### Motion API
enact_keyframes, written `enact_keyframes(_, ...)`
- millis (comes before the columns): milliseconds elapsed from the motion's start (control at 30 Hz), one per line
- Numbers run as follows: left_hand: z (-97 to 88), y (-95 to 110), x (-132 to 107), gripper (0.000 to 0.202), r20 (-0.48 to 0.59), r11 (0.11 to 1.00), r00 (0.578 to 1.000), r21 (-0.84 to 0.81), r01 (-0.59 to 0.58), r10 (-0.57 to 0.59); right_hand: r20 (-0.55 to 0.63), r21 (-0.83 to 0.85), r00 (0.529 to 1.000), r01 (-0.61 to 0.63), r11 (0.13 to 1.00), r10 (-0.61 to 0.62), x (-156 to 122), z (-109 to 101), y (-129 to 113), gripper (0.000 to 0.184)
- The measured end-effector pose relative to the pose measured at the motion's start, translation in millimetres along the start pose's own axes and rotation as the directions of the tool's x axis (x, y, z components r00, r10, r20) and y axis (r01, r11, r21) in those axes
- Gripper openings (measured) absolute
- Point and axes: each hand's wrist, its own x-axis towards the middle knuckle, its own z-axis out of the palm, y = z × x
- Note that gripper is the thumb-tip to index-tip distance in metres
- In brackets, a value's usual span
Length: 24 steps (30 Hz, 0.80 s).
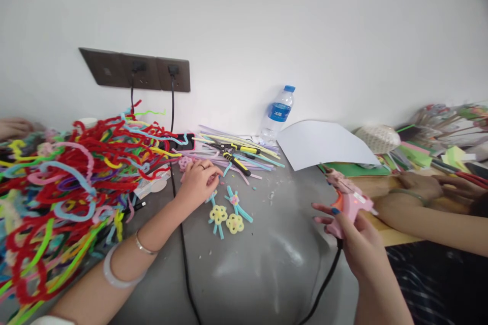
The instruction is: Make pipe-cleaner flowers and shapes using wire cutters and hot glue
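Note:
My right hand (356, 238) is wrapped round the handle of a pink hot glue gun (353, 204), its black cord trailing down over the table. My left hand (200, 180) rests low over the table with its fingers curled together; whatever they may hold is hidden. Just beyond it lies a pink pipe-cleaner flower (185, 162). In front of the left fingertips are a yellow pipe-cleaner flower (218, 214) with blue stems, a second yellow flower (235, 223), and a blue stem piece (240, 204) with a small pink bit on it.
Tangled pipe cleaners (68, 188) heap up at left. Straight pipe cleaners (244, 144) lie behind pliers (236, 158). A water bottle (279, 113) leans on the wall near white paper (324, 142). Another person's arm (430, 218) is at right; a hand (15, 128) shows far left.

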Motion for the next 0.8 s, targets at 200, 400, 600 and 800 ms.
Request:
enact_keyframes(200,1.0,-5.5,1.3,0.019,-0.043,0.999,0.998,-0.011,0.038,-0.038,0.408,0.052,0.909,0.068,0.996,-0.084,-12.7,37.3,-36.6,0.040)
enact_keyframes(400,2.1,-8.7,1.7,0.020,-0.047,0.997,0.996,-0.018,0.070,-0.071,0.718,-0.159,0.696,0.173,0.972,-0.007,-4.0,72.0,-59.4,0.055)
enact_keyframes(600,-0.2,-4.4,1.2,0.019,0.004,0.994,0.994,-0.012,0.112,-0.112,0.770,-0.346,0.627,0.258,0.902,0.116,1.7,90.5,-70.8,0.057)
enact_keyframes(800,-1.5,-2.1,1.7,0.019,0.038,0.992,0.992,-0.027,0.124,-0.123,0.782,-0.392,0.607,0.306,0.868,0.139,2.5,93.7,-68.7,0.058)
